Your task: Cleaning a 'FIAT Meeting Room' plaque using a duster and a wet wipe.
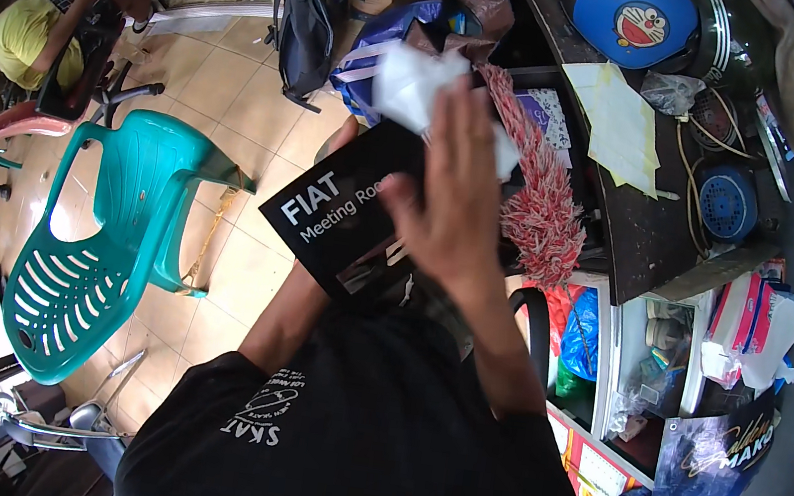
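My left hand (342, 137) grips a glossy black rectangular sign plate (300, 225) with white lettering, tilted in front of my chest. Only some of its fingers show at the plate's far edge; the rest is hidden behind it. Across the plate's right part lies my right hand (454, 180), fingers stretched and a little blurred by motion. A crumpled white cloth or tissue (408, 84) is under and beyond those fingers, reaching past the plate's far edge. How firmly the right fingers hold it is hard to see.
A green plastic chair (167, 163) stands on the tiled floor at left. A black backpack (302, 35) is behind it. On the right, a red-and-white fluffy duster (541, 217) lies by a dark desk (639, 240) with a blue stool seat (636, 19). A person in yellow sits far left.
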A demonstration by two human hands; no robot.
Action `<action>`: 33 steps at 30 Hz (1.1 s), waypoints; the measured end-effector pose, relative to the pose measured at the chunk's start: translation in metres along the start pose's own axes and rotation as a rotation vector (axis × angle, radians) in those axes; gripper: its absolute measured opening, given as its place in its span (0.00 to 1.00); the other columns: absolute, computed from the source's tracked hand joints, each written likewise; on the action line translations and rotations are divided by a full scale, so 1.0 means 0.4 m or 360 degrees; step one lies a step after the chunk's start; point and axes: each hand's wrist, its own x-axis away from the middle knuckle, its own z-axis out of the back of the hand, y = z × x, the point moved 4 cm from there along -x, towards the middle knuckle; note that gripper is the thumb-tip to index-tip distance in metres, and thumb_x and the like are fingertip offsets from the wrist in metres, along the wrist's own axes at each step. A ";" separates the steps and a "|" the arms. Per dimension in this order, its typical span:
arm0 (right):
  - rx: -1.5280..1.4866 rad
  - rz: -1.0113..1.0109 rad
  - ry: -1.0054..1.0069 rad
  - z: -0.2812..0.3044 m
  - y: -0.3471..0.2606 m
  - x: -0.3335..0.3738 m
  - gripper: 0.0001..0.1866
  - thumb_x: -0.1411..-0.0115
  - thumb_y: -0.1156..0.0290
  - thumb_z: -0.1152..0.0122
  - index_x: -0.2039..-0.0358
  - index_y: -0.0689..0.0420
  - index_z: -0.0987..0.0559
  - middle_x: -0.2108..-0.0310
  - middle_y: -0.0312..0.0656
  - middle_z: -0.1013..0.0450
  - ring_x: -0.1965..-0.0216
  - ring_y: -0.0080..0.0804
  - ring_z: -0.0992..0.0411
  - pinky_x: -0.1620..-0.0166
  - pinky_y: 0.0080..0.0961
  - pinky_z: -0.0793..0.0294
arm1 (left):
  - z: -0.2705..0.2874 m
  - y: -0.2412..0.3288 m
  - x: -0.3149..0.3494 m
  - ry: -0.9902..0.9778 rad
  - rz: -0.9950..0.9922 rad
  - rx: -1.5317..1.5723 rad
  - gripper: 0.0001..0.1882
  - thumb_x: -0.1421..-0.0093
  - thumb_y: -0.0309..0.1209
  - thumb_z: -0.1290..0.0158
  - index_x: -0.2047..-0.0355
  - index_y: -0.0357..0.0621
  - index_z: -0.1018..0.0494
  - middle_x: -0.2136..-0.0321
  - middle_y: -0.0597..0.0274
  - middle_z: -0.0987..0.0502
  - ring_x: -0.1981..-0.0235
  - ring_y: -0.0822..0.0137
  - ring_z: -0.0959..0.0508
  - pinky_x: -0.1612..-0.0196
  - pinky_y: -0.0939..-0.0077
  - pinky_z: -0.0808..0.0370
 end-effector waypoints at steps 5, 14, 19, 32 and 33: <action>-0.0130 0.0216 -0.0358 -0.019 -0.056 0.042 0.45 0.38 0.40 0.53 0.35 0.68 0.42 0.32 0.59 0.50 0.31 0.57 0.51 0.32 0.49 0.51 | -0.071 -0.014 0.004 0.0193 0.0112 -0.0159 0.34 0.34 0.56 0.60 0.37 0.44 0.38 0.45 0.53 0.28 0.48 0.58 0.25 0.44 0.59 0.27; -0.0221 0.0327 -0.0563 -0.024 -0.111 0.049 0.47 0.38 0.33 0.61 0.33 0.62 0.42 0.31 0.53 0.49 0.30 0.54 0.53 0.32 0.51 0.54 | 0.094 -0.002 0.029 -0.0175 -0.0512 -0.0530 0.28 0.30 0.37 0.55 0.33 0.51 0.47 0.44 0.56 0.30 0.51 0.65 0.24 0.45 0.63 0.26; 0.0033 0.0139 -0.0211 0.012 -0.082 -0.021 0.33 0.34 0.50 0.53 0.36 0.61 0.36 0.32 0.53 0.45 0.31 0.55 0.49 0.34 0.53 0.51 | 0.021 0.012 0.027 0.0128 -0.0683 -0.0927 0.29 0.31 0.38 0.54 0.32 0.55 0.49 0.44 0.56 0.30 0.51 0.64 0.24 0.45 0.63 0.26; -0.0534 0.0228 -0.0045 -0.025 -0.126 0.044 0.15 0.50 0.78 0.33 0.60 0.57 0.17 0.62 0.42 0.28 0.61 0.41 0.28 0.56 0.34 0.29 | 0.014 0.053 -0.047 0.0059 0.0546 0.0347 0.32 0.37 0.58 0.54 0.46 0.45 0.30 0.56 0.43 0.22 0.55 0.50 0.21 0.41 0.54 0.30; -0.0669 0.0253 -0.0174 -0.045 -0.137 0.065 0.13 0.50 0.77 0.32 0.61 0.57 0.17 0.63 0.42 0.28 0.60 0.42 0.28 0.54 0.35 0.29 | -0.022 0.048 -0.053 -0.0002 0.0455 -0.0048 0.31 0.37 0.56 0.54 0.45 0.44 0.30 0.55 0.45 0.21 0.55 0.49 0.21 0.41 0.51 0.31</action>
